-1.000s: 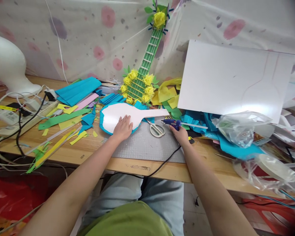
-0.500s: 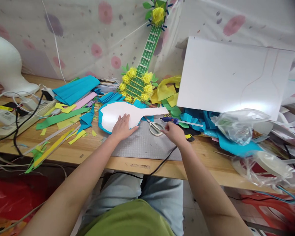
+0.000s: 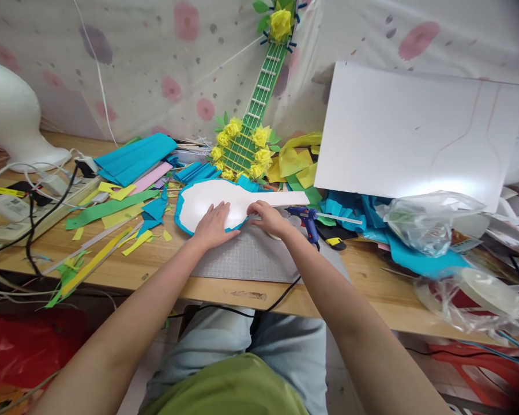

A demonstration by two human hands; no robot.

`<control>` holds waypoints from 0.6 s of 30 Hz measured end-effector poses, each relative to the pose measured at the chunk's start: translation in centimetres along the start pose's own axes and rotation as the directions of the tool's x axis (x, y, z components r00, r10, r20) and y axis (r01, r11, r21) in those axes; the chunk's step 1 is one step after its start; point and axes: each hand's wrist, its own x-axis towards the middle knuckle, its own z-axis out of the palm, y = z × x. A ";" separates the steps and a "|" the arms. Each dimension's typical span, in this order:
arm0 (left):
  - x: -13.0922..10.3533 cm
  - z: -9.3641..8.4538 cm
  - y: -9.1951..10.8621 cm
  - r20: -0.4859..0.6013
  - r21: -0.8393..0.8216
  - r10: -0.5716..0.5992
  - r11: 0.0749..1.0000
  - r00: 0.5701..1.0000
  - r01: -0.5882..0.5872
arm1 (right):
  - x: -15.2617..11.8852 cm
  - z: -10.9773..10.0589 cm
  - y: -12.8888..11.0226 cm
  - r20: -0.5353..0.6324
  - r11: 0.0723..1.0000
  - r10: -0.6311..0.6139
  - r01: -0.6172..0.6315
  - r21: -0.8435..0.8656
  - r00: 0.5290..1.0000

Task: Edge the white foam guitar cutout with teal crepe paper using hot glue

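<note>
On the wooden table (image 3: 125, 266), the left hand (image 3: 214, 226) lies flat, thumb splayed, on the white cutout (image 3: 199, 202); the right hand (image 3: 267, 219) curls at its blue edging (image 3: 178, 211) near four o'clock, whether pinching I cannot tell. At that hand's three o'clock sits a glue gun (image 3: 308, 219); at the cutout's twelve, a green guitar (image 3: 256, 109).

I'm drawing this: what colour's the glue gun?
The glue gun is dark blue, clearest in the head view.
</note>
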 end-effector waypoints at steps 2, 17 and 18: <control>-0.2 -0.3 -0.2 0.014 0.005 0.016 1.000 1.000 -0.017 | 0.2 0.4 -0.2 -0.021 0.997 0.004 -0.003 0.082 1.000; -0.8 -1.7 -1.6 0.056 0.003 -0.006 1.000 0.998 0.006 | 2.4 2.3 -0.6 0.000 0.956 0.041 -0.039 0.292 0.999; -0.8 -1.7 -1.5 0.056 -0.003 -0.006 1.000 0.998 0.007 | 2.5 2.4 -0.5 0.004 0.955 0.041 -0.040 0.295 0.999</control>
